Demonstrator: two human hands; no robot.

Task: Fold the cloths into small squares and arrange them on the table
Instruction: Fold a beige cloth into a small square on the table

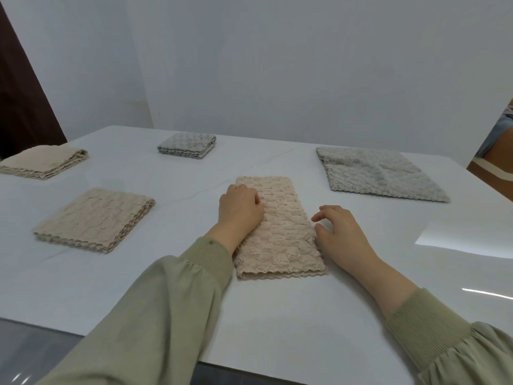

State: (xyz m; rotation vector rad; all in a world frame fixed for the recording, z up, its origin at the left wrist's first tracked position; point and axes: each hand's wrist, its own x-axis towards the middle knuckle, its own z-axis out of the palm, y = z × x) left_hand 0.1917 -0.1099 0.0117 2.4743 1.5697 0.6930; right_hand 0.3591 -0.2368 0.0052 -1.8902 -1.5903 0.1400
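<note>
While left hand (240, 209) rests curled on beige cloth (280, 234) (grip unclear), right hand (341, 234) loose, empty, alongside

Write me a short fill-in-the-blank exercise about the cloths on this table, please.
1. The strip-folded cloth under the left hand is ____ in colour.
2. The large flat grey cloth lies to the ____ of that strip.
3. In all, the white table holds ____ cloths.
Missing words: beige; right; five.
</note>
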